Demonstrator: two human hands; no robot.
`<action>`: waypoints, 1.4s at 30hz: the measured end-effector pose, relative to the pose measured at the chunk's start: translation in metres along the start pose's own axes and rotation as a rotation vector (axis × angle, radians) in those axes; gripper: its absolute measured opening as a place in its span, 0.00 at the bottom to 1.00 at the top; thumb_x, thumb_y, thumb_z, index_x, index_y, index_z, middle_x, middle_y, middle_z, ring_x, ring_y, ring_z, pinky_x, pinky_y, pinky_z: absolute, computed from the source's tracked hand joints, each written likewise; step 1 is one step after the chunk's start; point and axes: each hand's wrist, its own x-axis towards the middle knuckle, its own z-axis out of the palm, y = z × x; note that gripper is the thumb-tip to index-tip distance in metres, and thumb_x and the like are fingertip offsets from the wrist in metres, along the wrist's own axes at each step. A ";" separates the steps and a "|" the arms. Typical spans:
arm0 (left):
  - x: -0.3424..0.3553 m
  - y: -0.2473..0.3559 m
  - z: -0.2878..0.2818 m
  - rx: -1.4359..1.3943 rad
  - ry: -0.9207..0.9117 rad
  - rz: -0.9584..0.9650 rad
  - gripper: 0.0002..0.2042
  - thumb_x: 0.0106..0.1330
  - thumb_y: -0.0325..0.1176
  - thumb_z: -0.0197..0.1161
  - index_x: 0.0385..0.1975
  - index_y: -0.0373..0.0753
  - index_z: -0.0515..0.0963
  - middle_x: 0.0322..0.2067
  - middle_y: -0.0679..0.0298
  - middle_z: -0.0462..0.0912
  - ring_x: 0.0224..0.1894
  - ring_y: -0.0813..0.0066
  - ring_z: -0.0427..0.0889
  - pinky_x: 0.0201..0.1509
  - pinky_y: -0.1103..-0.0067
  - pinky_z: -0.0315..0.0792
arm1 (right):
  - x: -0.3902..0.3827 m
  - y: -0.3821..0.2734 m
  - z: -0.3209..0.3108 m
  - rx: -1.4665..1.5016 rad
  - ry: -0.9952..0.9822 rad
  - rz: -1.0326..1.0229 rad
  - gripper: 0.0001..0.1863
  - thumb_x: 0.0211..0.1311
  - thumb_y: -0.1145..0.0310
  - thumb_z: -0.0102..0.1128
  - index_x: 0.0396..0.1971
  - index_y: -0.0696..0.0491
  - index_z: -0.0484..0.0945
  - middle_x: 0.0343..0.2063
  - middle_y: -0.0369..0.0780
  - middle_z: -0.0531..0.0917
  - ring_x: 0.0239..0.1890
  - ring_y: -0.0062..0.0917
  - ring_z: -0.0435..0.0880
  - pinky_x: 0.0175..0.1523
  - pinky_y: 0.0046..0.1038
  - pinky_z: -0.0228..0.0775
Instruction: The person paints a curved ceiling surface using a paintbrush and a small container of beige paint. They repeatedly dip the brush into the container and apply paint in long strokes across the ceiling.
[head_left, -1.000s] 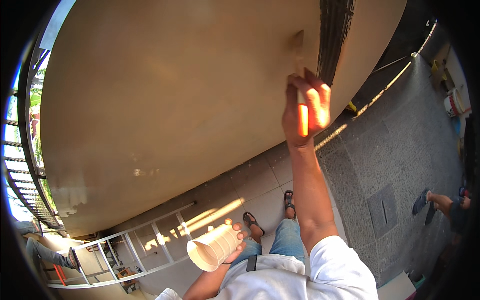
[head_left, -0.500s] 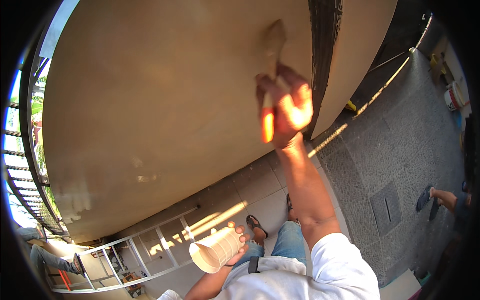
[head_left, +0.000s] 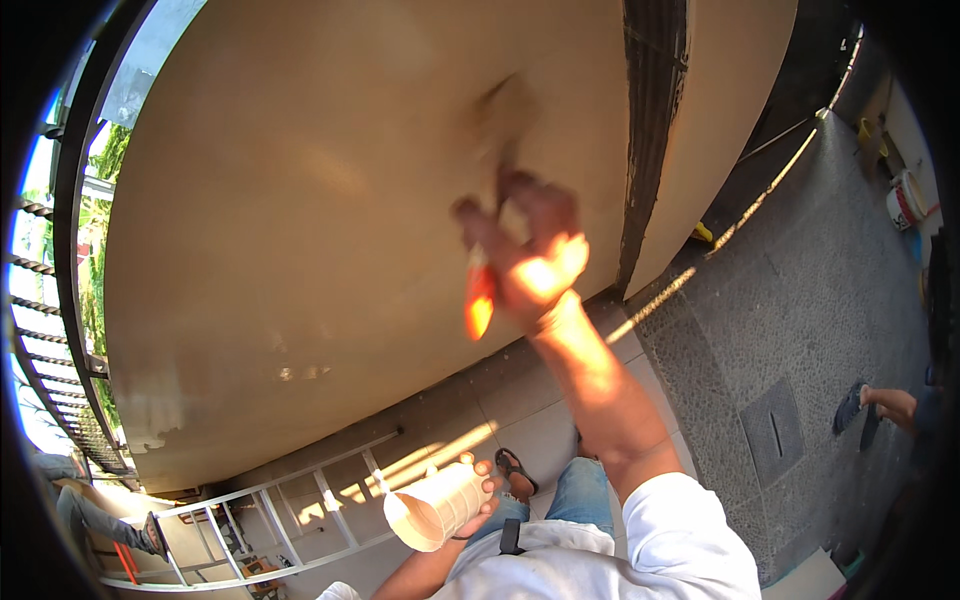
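My right hand (head_left: 530, 245) is closed round a paintbrush (head_left: 480, 305) with an orange handle end, and its arm is stretched out in front. The blurred brush head points up against a broad beige wall (head_left: 330, 200); whether its bristles touch the wall I cannot tell. Low in front of my body, my left hand (head_left: 486, 492) grips a cream-coloured ribbed cup (head_left: 435, 508) from its right side. The cup is tilted with its mouth to the lower left, and what it contains I cannot make out. A dark, rough-edged vertical strip (head_left: 652, 130) runs down the wall right of the brush.
An aluminium ladder (head_left: 272, 515) lies across the lower left, near another person's leg (head_left: 100, 525). A metal railing (head_left: 65, 250) borders the far left. Right of me are rough grey paving (head_left: 730, 310), a white bucket (head_left: 907, 198) and another person's foot (head_left: 848, 405).
My right hand and the paintbrush have moved left and down along the wall, away from the dark strip. My left hand with the cup has hardly shifted.
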 end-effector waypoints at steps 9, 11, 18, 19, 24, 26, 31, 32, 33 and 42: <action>-0.001 0.005 0.005 0.012 -0.018 0.028 0.29 0.71 0.59 0.60 0.61 0.43 0.76 0.56 0.58 0.72 0.55 0.58 0.71 0.49 0.63 0.77 | 0.027 0.005 -0.021 0.050 0.097 -0.026 0.19 0.38 0.84 0.73 0.35 0.53 0.88 0.43 0.46 0.83 0.42 0.36 0.85 0.43 0.32 0.83; -0.002 0.008 0.003 -0.004 -0.026 0.018 0.28 0.71 0.58 0.60 0.61 0.43 0.75 0.56 0.57 0.72 0.55 0.58 0.71 0.49 0.63 0.77 | 0.045 0.027 -0.015 -0.092 0.165 0.042 0.21 0.41 0.88 0.73 0.38 0.53 0.89 0.44 0.45 0.82 0.42 0.35 0.85 0.43 0.29 0.81; -0.001 0.011 -0.004 0.004 0.009 0.024 0.26 0.72 0.56 0.60 0.61 0.44 0.74 0.56 0.58 0.72 0.56 0.58 0.72 0.50 0.63 0.77 | -0.038 -0.060 -0.006 0.379 -0.133 -0.108 0.11 0.42 0.66 0.67 0.29 0.51 0.86 0.38 0.46 0.85 0.41 0.38 0.85 0.48 0.39 0.84; -0.001 0.011 -0.005 0.004 0.008 0.027 0.26 0.72 0.56 0.60 0.60 0.44 0.74 0.55 0.58 0.72 0.56 0.58 0.72 0.50 0.63 0.77 | -0.050 -0.045 -0.017 0.346 -0.112 -0.054 0.09 0.43 0.71 0.69 0.29 0.52 0.85 0.40 0.47 0.84 0.41 0.38 0.85 0.47 0.39 0.84; -0.003 0.009 -0.015 -0.020 0.017 0.030 0.26 0.72 0.55 0.61 0.61 0.44 0.74 0.55 0.58 0.73 0.56 0.58 0.72 0.49 0.62 0.78 | -0.089 0.050 -0.043 -0.067 0.047 0.322 0.16 0.47 0.89 0.72 0.33 0.53 0.84 0.45 0.46 0.81 0.44 0.38 0.85 0.49 0.36 0.83; 0.001 0.005 -0.018 -0.019 0.010 0.010 0.25 0.73 0.54 0.61 0.60 0.45 0.74 0.55 0.58 0.72 0.56 0.58 0.72 0.50 0.61 0.79 | -0.115 0.050 -0.033 -0.045 -0.001 0.355 0.15 0.47 0.85 0.74 0.34 0.53 0.86 0.45 0.45 0.82 0.46 0.38 0.85 0.50 0.35 0.82; 0.009 0.004 -0.023 -0.019 0.035 -0.031 0.21 0.74 0.50 0.59 0.60 0.45 0.73 0.55 0.58 0.72 0.56 0.57 0.73 0.51 0.60 0.79 | -0.157 -0.004 -0.033 0.317 -0.244 0.211 0.14 0.44 0.80 0.78 0.34 0.51 0.89 0.42 0.47 0.86 0.47 0.40 0.86 0.52 0.38 0.83; 0.013 0.001 -0.020 -0.018 0.036 -0.030 0.21 0.75 0.49 0.58 0.60 0.45 0.73 0.55 0.58 0.72 0.56 0.57 0.73 0.50 0.60 0.79 | -0.162 -0.002 -0.042 0.362 -0.237 0.219 0.15 0.46 0.82 0.78 0.36 0.53 0.88 0.43 0.48 0.85 0.47 0.40 0.87 0.51 0.38 0.84; 0.016 0.000 -0.018 -0.015 0.037 -0.029 0.20 0.75 0.48 0.58 0.60 0.45 0.73 0.55 0.58 0.72 0.56 0.57 0.73 0.50 0.60 0.79 | -0.168 0.012 -0.048 0.379 -0.195 0.238 0.16 0.49 0.84 0.77 0.38 0.54 0.87 0.44 0.49 0.84 0.47 0.40 0.87 0.50 0.38 0.84; 0.042 0.002 -0.057 -0.024 0.043 -0.065 0.19 0.76 0.49 0.58 0.59 0.45 0.73 0.52 0.58 0.72 0.54 0.58 0.73 0.47 0.61 0.79 | -0.222 0.071 -0.035 0.143 -0.187 0.293 0.19 0.44 0.79 0.79 0.40 0.51 0.91 0.52 0.46 0.82 0.54 0.41 0.83 0.57 0.37 0.79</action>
